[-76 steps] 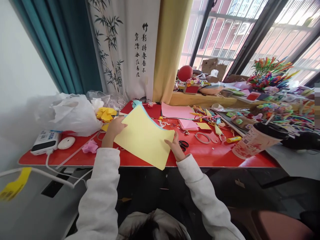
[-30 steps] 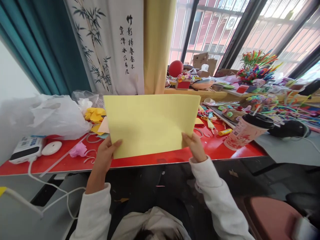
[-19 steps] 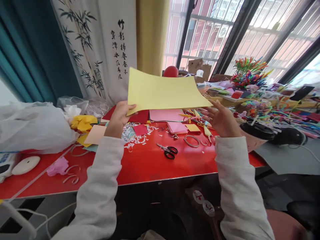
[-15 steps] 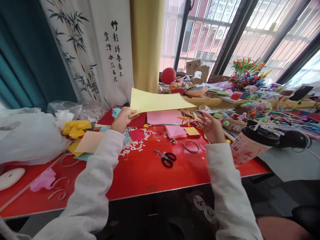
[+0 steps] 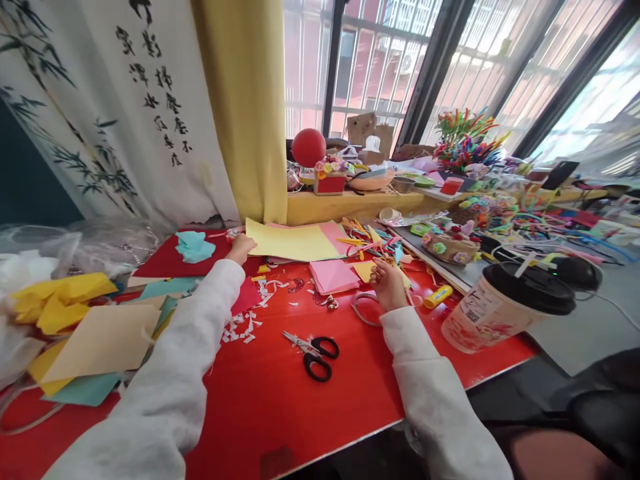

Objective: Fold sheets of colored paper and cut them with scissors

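At the back of the red table, my left hand pinches the left edge of a large sheet of yellow paper. The sheet lies low over a pink sheet. My right hand is raised over the table with its fingers loosely bent and apart, and I see nothing in it. It is nearest to a small yellow paper square and a grey ring. Beside these sits a stack of pink paper squares. Black-handled scissors lie partly spread in front.
White paper scraps lie by my left forearm, with coloured paper squares further left. A lidded drink cup and a yellow tube stand or lie at right. Craft pieces crowd the window ledge.
My left hand has lowered the yellow sheet from the air to the back of the table. My right hand has come down and its fingers have bent more. The view has shifted right.
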